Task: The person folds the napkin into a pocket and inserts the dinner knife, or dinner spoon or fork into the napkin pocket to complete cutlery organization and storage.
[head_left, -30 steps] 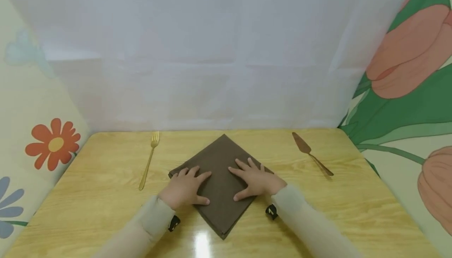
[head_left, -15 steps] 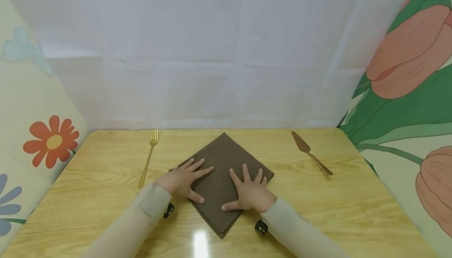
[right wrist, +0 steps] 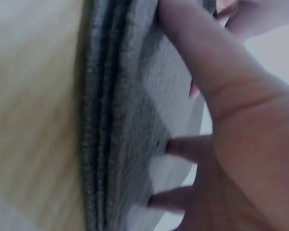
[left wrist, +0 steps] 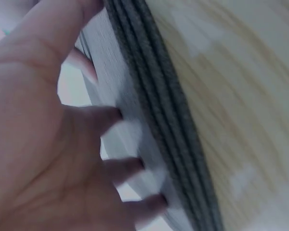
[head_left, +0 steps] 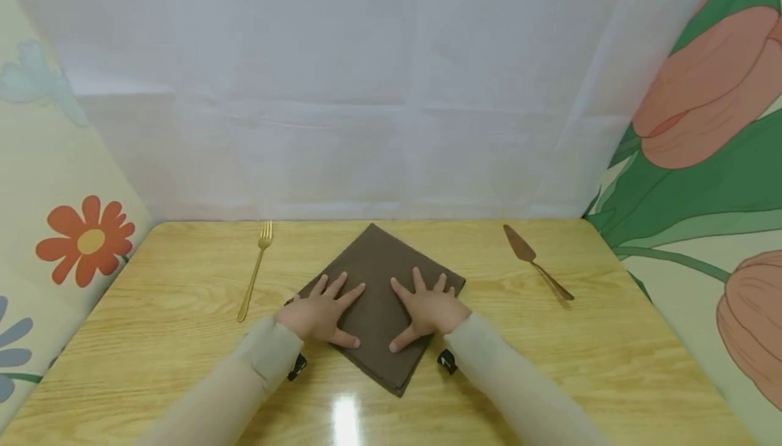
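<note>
A dark brown cloth napkin (head_left: 379,256), folded into a square, lies on the wooden table with one corner toward the front. My left hand (head_left: 320,313) rests on its left side, fingers spread and straight. On the right side my right hand (head_left: 432,309) presses with splayed fingers, the thumb pointing toward the left thumb. Stacked folded layers show along the napkin's edge (left wrist: 159,115) in the left wrist view. In the right wrist view, the right thumb (right wrist: 197,43) and fingertips touch the top of the cloth (right wrist: 149,110), beside another layered edge.
To the left of the napkin lies a gold fork (head_left: 255,271), tines away from me. A copper-coloured cake server (head_left: 534,261) lies at the right. The wooden table (head_left: 599,337) ends at a white sheet (head_left: 366,93) behind, with flower-painted panels at both sides.
The napkin has turned slightly, its far corner shifting left and its near corner right. Both hands have stayed spread on it, moving a little across its surface.
</note>
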Demonstrator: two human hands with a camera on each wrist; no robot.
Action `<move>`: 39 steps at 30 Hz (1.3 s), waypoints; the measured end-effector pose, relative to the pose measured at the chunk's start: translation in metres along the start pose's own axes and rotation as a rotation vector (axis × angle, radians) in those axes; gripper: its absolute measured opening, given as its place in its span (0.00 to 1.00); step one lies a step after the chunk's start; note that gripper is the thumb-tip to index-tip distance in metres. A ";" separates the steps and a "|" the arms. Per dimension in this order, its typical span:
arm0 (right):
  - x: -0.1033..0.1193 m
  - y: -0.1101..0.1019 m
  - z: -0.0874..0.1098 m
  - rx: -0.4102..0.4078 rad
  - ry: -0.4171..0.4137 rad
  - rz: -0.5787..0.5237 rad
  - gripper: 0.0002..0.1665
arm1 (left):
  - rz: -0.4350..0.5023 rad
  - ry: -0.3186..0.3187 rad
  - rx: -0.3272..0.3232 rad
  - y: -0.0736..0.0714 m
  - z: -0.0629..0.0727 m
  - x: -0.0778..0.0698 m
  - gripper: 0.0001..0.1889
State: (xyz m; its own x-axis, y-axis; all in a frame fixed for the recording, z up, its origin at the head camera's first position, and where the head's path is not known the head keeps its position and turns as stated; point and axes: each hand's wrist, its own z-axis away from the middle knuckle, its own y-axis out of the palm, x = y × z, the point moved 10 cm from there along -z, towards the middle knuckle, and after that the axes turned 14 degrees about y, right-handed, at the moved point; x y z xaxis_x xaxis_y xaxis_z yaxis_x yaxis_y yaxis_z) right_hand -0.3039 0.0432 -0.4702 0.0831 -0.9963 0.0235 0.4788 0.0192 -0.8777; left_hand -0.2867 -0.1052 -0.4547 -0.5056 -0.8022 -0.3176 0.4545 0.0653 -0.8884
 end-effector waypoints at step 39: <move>-0.002 -0.024 -0.022 0.030 -0.282 -0.112 0.59 | -0.032 0.004 -0.143 -0.014 0.008 -0.010 0.32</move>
State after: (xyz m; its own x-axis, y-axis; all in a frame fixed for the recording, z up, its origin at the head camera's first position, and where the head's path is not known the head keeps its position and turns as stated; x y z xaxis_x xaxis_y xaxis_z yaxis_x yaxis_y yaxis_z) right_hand -0.3342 0.0426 -0.4598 0.2651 -0.9299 0.2551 0.5236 -0.0833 -0.8479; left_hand -0.2826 -0.1028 -0.4365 -0.5207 -0.8031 -0.2896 0.3291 0.1242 -0.9361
